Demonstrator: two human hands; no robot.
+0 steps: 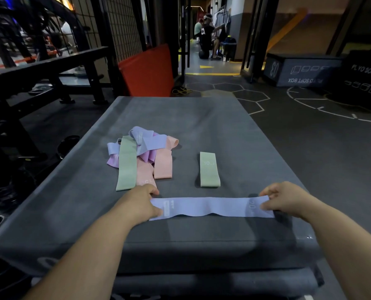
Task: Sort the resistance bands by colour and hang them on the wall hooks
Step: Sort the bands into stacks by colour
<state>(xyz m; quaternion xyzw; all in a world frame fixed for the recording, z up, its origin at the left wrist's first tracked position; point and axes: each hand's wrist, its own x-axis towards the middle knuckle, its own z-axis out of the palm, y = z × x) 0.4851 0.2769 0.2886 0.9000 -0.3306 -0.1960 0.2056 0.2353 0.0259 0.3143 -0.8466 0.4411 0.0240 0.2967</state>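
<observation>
Pinching a blue band [210, 206] at each end, left hand [144, 200] and right hand [282, 199] hold it flat along the pad's [180, 113] near edge. One green band [209, 169] lies alone right of centre. The pile [141, 156] left of centre is a mix of green, pink, purple and blue. Looks early: most sorting left, nothing hung, no hooks in view.

- Both ends of the lavender band [210, 206], covered by the left hand [141, 200] and right hand [282, 198].
- In the pile of bands [143, 152] near the left edge of the grey pad [180, 113], lower purple and pink ones half buried (count unclear).
- Print on the lone green band [209, 169]: too faint to read.
</observation>
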